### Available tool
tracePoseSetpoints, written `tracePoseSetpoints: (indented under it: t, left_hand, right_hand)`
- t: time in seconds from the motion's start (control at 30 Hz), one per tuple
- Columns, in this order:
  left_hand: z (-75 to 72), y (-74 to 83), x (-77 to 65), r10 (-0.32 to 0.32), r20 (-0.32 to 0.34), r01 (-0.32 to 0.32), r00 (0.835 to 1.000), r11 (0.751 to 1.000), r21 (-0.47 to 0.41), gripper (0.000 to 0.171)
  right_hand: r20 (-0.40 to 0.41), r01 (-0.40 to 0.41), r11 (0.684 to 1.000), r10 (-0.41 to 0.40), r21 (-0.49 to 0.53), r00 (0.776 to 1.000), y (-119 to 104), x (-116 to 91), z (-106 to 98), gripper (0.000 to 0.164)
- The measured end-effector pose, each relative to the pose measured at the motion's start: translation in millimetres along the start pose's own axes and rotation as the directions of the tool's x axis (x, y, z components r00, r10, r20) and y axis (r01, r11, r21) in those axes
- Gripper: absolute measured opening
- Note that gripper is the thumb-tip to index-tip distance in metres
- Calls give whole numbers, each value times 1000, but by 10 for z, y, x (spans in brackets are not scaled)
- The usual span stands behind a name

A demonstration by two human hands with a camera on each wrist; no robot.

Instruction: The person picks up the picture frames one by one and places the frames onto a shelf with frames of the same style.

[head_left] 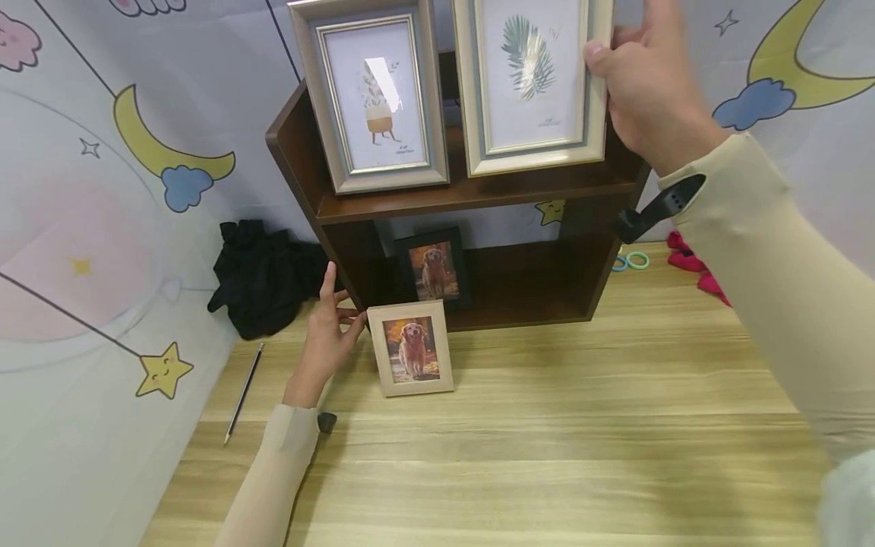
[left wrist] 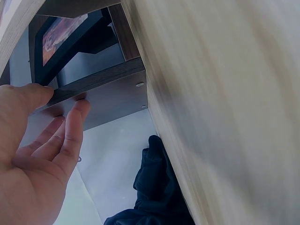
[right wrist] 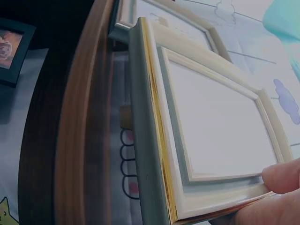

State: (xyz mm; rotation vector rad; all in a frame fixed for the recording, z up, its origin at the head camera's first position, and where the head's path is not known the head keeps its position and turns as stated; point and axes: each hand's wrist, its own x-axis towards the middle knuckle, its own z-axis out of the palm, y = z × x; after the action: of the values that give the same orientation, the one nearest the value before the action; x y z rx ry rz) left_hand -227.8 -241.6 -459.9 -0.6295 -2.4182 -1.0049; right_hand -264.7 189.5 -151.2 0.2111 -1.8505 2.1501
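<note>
My right hand (head_left: 649, 91) grips the right edge of a cream picture frame (head_left: 536, 156) with a green leaf print. The right wrist view shows my thumb (right wrist: 283, 177) on the face of that frame, its lower edge over the upper board. To its left, a similar frame (head_left: 383, 178) with a potted plant print stands on the upper shelf. My left hand (head_left: 324, 346) holds the left side panel of the dark brown shelf (head_left: 478, 196) near its base, thumb on the front edge and fingertips against the outer face (left wrist: 112, 101).
A black frame (head_left: 459, 277) with a dog photo stands inside the lower compartment. A small light wood frame (head_left: 413, 389) stands before the shelf. Black cloth (head_left: 263, 277) and a pencil (head_left: 244, 395) lie left; hair ties (head_left: 638, 260) and a pink-red item (head_left: 687, 258) lie right.
</note>
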Motion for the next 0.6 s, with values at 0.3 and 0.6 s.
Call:
tracePoseSetpoints:
  t: [0.3, 0.6]
  left_hand:
    - [-12, 10, 8, -9, 7, 9, 1000, 1000, 0, 117]
    - [2, 11, 8, 1, 0, -1, 1000, 1000, -9, 117]
  right_hand:
    - [-35, -4, 1000, 4, 17, 999, 88, 107, 18, 73]
    - [5, -17, 1000, 17, 19, 1000, 194, 107, 5, 78]
